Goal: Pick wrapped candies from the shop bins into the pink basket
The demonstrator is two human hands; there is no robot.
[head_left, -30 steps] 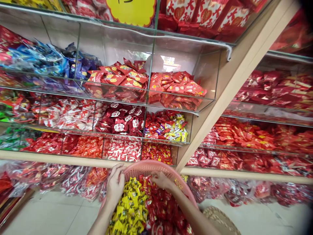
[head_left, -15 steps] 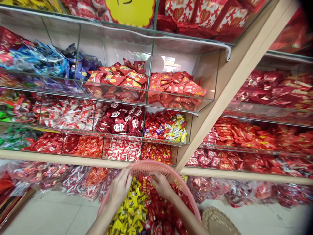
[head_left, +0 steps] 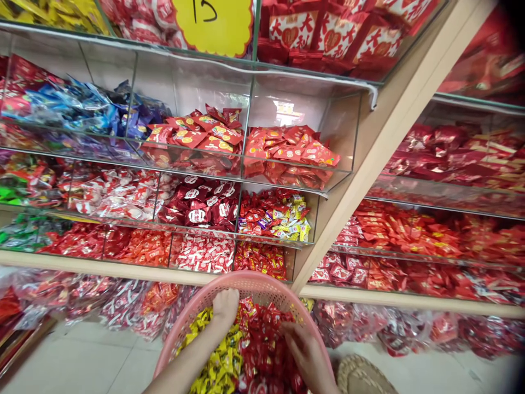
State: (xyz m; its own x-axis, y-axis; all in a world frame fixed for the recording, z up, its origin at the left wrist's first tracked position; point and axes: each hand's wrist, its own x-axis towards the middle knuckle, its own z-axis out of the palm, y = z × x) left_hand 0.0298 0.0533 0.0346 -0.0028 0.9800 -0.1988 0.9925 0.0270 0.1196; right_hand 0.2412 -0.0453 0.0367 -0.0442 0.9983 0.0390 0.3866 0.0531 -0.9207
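Within one pink basket [head_left: 266, 290] before stocked shelves [head_left: 102, 267], yellow candies [head_left: 221, 358] on the left and red candies [head_left: 268, 339] on the right, both too many to count, are being handled, already heaped side by side; how much handling is left cannot be judged. The left hand [head_left: 226, 306] is being held narrow, fist-like, any contents hidden, while the right hand [head_left: 302, 351] is being curled over the reds, its grip unclear.
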